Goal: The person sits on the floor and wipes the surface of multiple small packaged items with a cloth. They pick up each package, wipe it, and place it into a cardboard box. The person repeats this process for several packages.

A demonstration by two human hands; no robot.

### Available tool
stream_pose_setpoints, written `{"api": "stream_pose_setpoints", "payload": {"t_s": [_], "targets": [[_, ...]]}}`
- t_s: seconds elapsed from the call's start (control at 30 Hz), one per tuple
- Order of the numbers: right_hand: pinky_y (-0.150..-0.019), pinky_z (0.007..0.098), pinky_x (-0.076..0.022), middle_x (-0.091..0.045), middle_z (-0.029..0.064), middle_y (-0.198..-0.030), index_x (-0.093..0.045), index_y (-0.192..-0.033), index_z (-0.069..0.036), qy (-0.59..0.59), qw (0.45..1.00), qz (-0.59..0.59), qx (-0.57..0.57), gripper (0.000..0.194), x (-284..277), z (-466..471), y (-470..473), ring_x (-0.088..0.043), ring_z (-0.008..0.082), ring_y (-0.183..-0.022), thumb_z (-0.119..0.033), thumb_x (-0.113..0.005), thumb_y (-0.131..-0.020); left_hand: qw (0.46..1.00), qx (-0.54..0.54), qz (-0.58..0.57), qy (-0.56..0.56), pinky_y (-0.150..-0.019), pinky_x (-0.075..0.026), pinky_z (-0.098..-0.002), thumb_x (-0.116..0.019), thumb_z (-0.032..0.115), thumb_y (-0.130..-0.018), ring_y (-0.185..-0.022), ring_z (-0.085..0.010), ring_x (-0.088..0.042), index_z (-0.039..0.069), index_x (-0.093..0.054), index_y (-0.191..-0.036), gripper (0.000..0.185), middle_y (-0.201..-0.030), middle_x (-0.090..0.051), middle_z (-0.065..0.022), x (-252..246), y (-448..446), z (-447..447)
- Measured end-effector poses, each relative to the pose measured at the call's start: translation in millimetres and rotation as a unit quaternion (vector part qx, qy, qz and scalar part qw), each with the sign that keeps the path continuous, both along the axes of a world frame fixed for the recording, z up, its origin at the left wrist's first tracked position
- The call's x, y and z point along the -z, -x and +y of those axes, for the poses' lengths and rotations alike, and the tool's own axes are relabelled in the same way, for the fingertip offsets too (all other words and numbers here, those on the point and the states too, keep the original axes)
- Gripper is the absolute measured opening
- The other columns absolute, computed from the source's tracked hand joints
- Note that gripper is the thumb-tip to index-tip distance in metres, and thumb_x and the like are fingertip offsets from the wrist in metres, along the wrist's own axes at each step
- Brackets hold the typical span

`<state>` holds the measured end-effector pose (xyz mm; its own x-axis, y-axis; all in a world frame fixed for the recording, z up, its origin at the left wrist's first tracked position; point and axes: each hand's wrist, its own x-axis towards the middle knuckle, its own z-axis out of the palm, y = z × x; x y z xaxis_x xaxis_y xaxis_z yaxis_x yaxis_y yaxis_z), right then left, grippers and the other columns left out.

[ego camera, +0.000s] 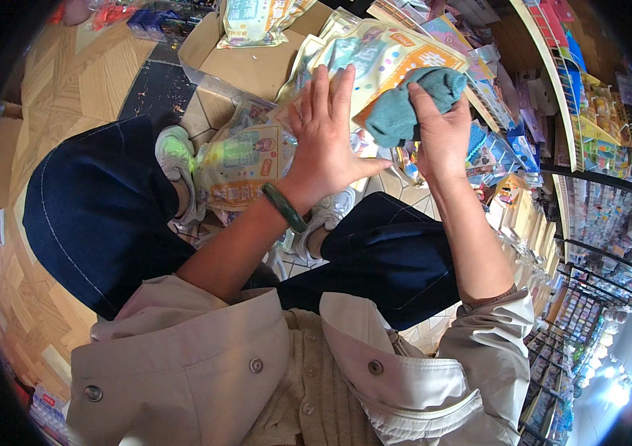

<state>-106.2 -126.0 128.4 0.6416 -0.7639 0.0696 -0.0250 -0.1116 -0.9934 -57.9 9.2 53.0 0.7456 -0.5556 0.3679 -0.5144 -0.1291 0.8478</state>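
Note:
A bunched teal cloth (pixel 397 117) is gripped in my right hand (pixel 444 131), its thumb pressed on top. The cloth lies over the lower right part of a large printed plastic package (pixel 374 53), cream with orange and teal lettering. My left hand (pixel 324 134) is spread with fingers apart at the package's left side, and holds nothing; whether it touches the package I cannot tell. A dark green bangle (pixel 283 207) circles my left wrist. Below, a similar printed package (pixel 243 161) lies on the floor between my shoes.
An open cardboard box (pixel 249 64) with another package (pixel 260 19) in it stands ahead. Packed display shelves (pixel 561 83) curve along the right. Small wrapped goods (pixel 517 139) crowd the near shelf. Patterned wood-look floor (pixel 93 78) lies at left.

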Motion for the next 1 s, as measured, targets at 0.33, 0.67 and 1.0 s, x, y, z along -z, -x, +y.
{"api": "stream_pose_setpoints", "payload": {"t_s": [0.33, 0.67, 1.0], "targets": [[-0.08, 0.0277, -0.0507, -0.064, 0.0052, -0.102, -0.055, -0.111, -0.003, 0.047, 0.994, 0.016, -0.099, 0.029, -18.2, 16.6, 5.8, -0.06, 0.0118, -0.089, -0.009, -0.069, -0.087, 0.944, 0.148, 0.245, 0.164, -0.096, -0.045, -0.0393, -0.074, 0.008, -0.06, -0.12, -0.0333, -0.05, 0.007, -0.03, -0.146, 0.097, -0.134, -0.044, -0.0178, 24.8, -27.7, 2.5], [-0.086, 0.0296, -0.0498, -0.062, 0.0092, -0.111, -0.052, -0.114, -0.004, 0.078, 0.99, -0.101, -0.064, 0.022, -29.1, -2.2, 12.6, -0.062, 0.0156, -0.097, -0.013, -0.056, -0.095, 0.679, 0.335, 0.618, 0.211, -0.095, -0.048, -0.0351, -0.063, 0.002, -0.065, -0.108, -0.0233, -0.061, 0.001, -0.043, -0.136, 0.073, -0.122, -0.059, -0.0137, 25.7, -36.9, 30.3], [-0.11, 0.0385, -0.0334, -0.046, 0.0164, -0.14, -0.053, -0.128, -0.007, 0.423, 0.878, 0.091, -0.208, 0.054, 2.6, -43.4, -2.4, -0.042, 0.035, -0.132, 0.006, -0.052, -0.075, 0.685, 0.372, 0.594, 0.198, -0.101, -0.043, -0.0324, -0.064, 0.001, -0.062, -0.117, -0.0177, -0.055, 0.005, -0.032, -0.145, 0.088, -0.129, -0.055, -0.0072, 6.8, -28.8, 29.4]]}}
